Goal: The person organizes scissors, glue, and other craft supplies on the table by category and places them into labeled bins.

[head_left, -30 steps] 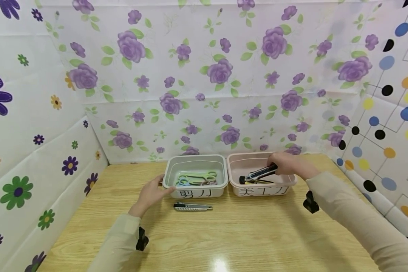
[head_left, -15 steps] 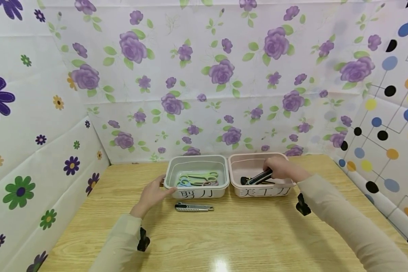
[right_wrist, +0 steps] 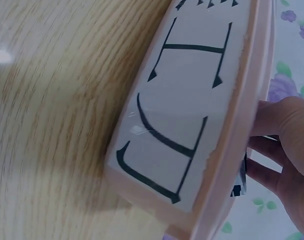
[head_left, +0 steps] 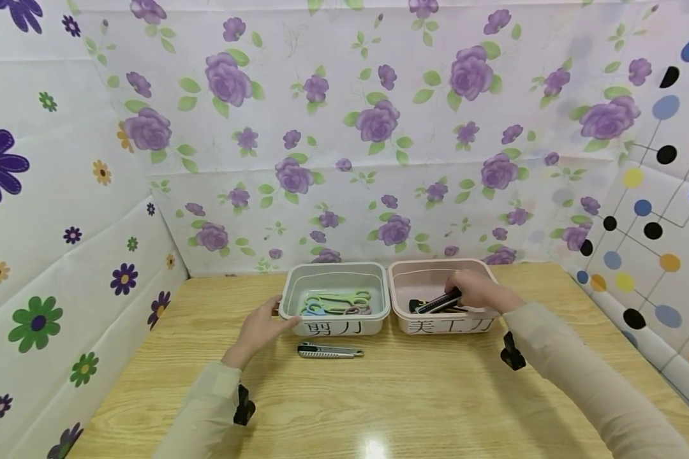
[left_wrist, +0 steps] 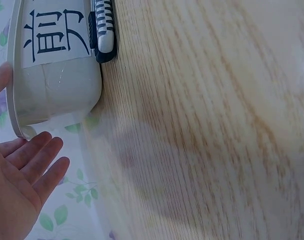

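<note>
My right hand (head_left: 475, 290) reaches over the front wall of the pink bin (head_left: 400, 307) and grips a black utility knife (head_left: 439, 301) by one end. The knife slants low inside, its other end by more black and yellow pieces. In the right wrist view the bin's rim hides most of the knife. My left hand (head_left: 261, 331) touches the left end of the grey-white bin (head_left: 385, 299), thumb at the front rim, other fingers fairly straight in the left wrist view. Several scissors (head_left: 337, 299), green, blue and pinkish, lie in this bin. A silver utility knife (head_left: 330, 351) lies before it.
Both bins stand side by side on a wood-grain table (head_left: 344, 401), with character labels on their fronts. A floral cloth (head_left: 333, 127) hangs close behind them, and patterned cloths flank the table left and right.
My right hand has moved slightly left and lower, bringing the black utility knife down into the pink bin. My left hand stays at the grey-white bin. The head view has shifted a little.
</note>
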Tool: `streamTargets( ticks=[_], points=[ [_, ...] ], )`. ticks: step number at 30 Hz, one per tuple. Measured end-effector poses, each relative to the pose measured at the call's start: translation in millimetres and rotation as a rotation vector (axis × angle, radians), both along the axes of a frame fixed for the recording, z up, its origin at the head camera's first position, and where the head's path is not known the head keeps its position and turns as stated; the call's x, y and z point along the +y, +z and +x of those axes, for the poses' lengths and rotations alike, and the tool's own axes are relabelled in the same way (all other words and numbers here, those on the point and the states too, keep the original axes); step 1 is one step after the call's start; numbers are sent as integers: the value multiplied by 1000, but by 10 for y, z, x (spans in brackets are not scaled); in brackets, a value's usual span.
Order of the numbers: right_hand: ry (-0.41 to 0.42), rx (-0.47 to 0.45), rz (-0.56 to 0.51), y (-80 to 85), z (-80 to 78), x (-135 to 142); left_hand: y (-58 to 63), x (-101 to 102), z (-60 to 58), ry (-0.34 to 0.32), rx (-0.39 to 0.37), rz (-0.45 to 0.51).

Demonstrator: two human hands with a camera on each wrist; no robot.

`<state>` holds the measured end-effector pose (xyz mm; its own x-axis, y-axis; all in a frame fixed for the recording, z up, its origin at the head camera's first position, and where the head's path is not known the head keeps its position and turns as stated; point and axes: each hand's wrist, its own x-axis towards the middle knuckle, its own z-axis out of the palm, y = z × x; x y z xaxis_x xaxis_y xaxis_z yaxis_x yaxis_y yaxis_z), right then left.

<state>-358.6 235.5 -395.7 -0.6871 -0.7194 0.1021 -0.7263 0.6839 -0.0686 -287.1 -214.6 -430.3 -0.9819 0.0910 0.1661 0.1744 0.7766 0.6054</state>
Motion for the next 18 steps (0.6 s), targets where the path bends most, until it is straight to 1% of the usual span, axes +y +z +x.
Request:
streamTargets(
  ticks=[3,6,10,12,18],
  points=[
    [4,-2,-9,-38,-26,33,-17,-7,-4,0,2,0],
    [-37,-33,-33,-25,-22,76,-25,3,-8,-8,10,9],
    [-91,-24,-75,44,-4,95,-32,7,-13,-12,21,15],
    [-105,-14,-98,84,17,91,-36,6,-17,-15,27,10],
    [-110,-10,-123,166,96,62,-30,11,-11,-6,2,10]
  ],
)
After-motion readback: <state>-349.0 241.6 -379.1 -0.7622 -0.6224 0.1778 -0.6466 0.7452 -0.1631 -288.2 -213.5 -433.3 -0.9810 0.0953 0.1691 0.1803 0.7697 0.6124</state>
